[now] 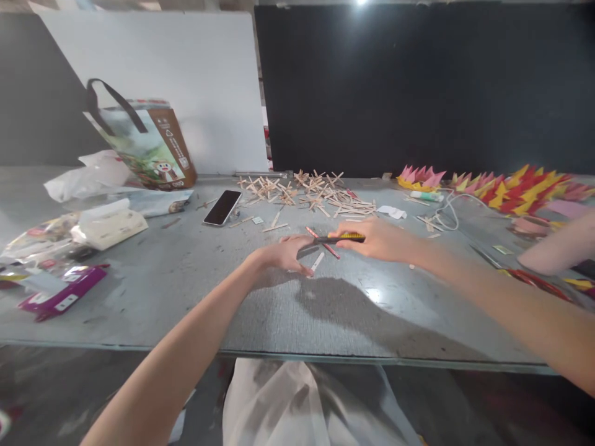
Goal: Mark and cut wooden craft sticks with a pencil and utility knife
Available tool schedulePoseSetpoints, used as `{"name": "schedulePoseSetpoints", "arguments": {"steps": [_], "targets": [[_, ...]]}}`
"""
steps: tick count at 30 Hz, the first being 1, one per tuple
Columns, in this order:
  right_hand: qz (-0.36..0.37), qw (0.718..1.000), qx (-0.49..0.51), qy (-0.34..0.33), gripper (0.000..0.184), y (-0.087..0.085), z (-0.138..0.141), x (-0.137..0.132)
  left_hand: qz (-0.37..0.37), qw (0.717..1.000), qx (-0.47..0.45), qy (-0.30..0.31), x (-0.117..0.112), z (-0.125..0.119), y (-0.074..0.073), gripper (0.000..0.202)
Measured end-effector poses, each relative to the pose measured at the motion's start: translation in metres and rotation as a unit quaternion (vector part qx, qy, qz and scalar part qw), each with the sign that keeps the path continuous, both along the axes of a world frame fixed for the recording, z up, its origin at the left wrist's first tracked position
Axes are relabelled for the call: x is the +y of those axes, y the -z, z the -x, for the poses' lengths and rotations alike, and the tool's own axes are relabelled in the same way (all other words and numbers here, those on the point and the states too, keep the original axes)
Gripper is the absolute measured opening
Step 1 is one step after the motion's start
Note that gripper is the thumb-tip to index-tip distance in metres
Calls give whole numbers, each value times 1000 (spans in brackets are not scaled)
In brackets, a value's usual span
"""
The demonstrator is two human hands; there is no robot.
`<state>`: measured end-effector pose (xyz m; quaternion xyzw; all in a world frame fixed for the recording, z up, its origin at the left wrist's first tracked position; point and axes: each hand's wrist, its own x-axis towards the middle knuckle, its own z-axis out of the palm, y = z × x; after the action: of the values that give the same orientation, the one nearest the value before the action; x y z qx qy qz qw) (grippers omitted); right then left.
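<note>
My right hand (372, 238) is closed round the yellow-and-black handle of a utility knife (346, 237). Its blade points left, toward my left hand (290, 254). That hand rests low over the table with thumb and fingers apart, the thumb beside the lower end of a short pale stick (318, 264). Whether the thumb touches the stick, I cannot tell. A red patterned strip (331, 249) lies slantwise under the knife. Beyond both hands spreads a loose pile of small wooden sticks (320, 192), some crossed over each other.
Left of the pile lies a phone (222, 207). A printed bag (153, 145), plastic packaging (106, 226) and a purple packet (65, 291) fill the left side. At right are folded paper pieces (515, 189), a glue stick (426, 196), scissors (534, 282) and another person's arm (558, 241).
</note>
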<state>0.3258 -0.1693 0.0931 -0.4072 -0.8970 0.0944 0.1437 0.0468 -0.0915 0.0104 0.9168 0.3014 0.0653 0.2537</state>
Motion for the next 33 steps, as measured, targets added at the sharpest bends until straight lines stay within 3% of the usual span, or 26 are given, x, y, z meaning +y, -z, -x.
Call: {"name": "schedulePoseSetpoints", "arguments": {"steps": [2, 6, 8, 16, 20, 27, 33], "targets": [[-36, 998, 43, 21, 27, 10, -8, 0, -6, 1000, -24, -2, -2, 1, -3, 83], [-56, 995, 66, 53, 30, 29, -19, -2, -33, 997, -59, 40, -2, 5, -8, 23], [-55, 994, 64, 65, 31, 34, -22, -2, -53, 995, -64, 53, -1, 6, -9, 12], [-57, 996, 30, 58, 31, 32, -27, -7, -78, 993, -58, 61, -7, -4, -5, 17], [-32, 995, -6, 91, 30, 33, -21, -16, -78, 995, -42, 51, -9, -7, -7, 15], [-3, 995, -27, 99, 25, 52, 2, -38, -54, 998, -8, 7, -19, -14, -13, 25], [3, 996, -26, 89, 29, 60, 8, -39, -23, 999, -15, -17, -24, -13, -18, 25]]}}
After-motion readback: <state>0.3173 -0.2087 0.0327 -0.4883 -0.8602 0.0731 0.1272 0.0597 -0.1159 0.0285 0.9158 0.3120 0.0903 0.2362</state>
